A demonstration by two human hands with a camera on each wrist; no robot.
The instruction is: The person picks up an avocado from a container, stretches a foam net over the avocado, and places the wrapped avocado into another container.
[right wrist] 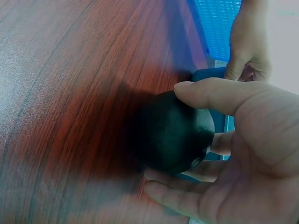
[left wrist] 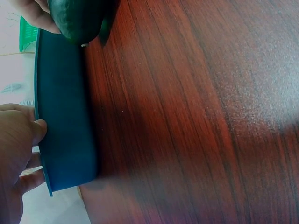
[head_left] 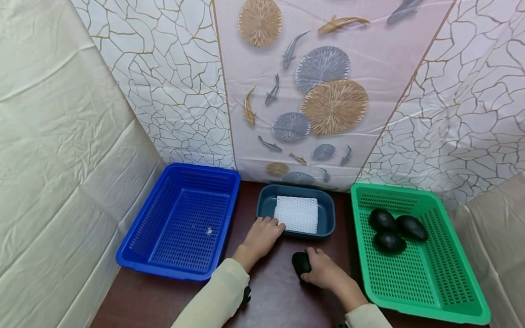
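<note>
Clasping a dark avocado [head_left: 300, 263] in the curled right hand [head_left: 325, 273], at six o'clock from the teal tray [head_left: 334, 212]; pinching that tray's rim with the left hand [head_left: 263, 236], at eight o'clock, near white netting [head_left: 296, 214] inside.
</note>
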